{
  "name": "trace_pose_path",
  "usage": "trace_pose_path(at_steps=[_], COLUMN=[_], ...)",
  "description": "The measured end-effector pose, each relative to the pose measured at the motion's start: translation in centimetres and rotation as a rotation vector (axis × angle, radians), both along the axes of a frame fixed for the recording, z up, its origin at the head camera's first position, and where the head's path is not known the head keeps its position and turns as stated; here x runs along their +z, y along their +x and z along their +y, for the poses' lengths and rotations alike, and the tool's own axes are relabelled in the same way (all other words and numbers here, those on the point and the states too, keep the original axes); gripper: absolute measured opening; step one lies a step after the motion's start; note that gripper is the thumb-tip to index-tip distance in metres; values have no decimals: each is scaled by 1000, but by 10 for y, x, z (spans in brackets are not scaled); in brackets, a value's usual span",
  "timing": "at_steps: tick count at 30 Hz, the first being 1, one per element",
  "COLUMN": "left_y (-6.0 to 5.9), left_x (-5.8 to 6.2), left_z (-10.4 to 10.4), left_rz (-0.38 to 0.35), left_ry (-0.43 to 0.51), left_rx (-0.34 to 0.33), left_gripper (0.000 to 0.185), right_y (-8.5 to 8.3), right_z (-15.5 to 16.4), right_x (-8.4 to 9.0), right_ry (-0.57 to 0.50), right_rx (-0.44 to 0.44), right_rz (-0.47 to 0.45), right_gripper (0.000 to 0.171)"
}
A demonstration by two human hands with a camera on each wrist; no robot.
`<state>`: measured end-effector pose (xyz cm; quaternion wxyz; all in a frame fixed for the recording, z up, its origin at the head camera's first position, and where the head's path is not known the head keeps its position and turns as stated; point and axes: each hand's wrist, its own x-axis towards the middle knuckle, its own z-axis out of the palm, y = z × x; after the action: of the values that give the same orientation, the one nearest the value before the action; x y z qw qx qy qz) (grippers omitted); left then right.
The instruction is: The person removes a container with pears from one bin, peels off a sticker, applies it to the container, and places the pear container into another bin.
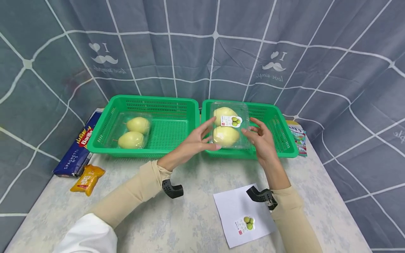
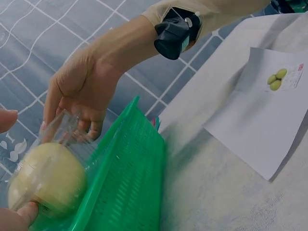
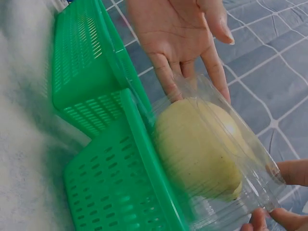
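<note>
A clear plastic pack (image 1: 227, 135) with two yellow pears and a small fruit label sits tilted over the front of the right green basket (image 1: 284, 140). My left hand (image 1: 207, 135) holds its left side, thumb at the front and fingers along the top. My right hand (image 1: 253, 135) grips its right side with curled fingers. The left wrist view shows a pear in the pack (image 2: 45, 180) above the basket wall (image 2: 130, 178), with my right hand (image 2: 79, 96) behind it. In the right wrist view the pack (image 3: 202, 149) lies against my left hand (image 3: 183, 38).
The left green basket (image 1: 171, 105) holds a second clear pack of two pears (image 1: 134, 131). A white sheet (image 1: 234, 211) with a fruit sticker lies near the table's front. A blue spaghetti box (image 1: 79, 147) and an orange packet (image 1: 87, 179) lie left; another packet (image 1: 299, 138) lies right.
</note>
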<state>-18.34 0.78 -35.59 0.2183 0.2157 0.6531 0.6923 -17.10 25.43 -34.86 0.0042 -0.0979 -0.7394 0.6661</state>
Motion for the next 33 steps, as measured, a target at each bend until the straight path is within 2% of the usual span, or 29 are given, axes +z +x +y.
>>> trace_pose_path(at_steps=[8,19,33], left_y=[-3,-4,-7], left_x=[0,-3,-7], left_z=[5,11,13], left_rz=[-40,-69,-118], left_ry=[-29,-83,-141], left_rx=[-5,41,96], left_gripper=[97,95,90], right_y=[-3,-6,-15], right_z=[2,3,-2], right_x=[-4,-12,-21], right_ry=[-17,-74,-1], right_rx=[-20,-33,-70], right_rz=[-30,-59,-82], right_gripper=[63,66,66])
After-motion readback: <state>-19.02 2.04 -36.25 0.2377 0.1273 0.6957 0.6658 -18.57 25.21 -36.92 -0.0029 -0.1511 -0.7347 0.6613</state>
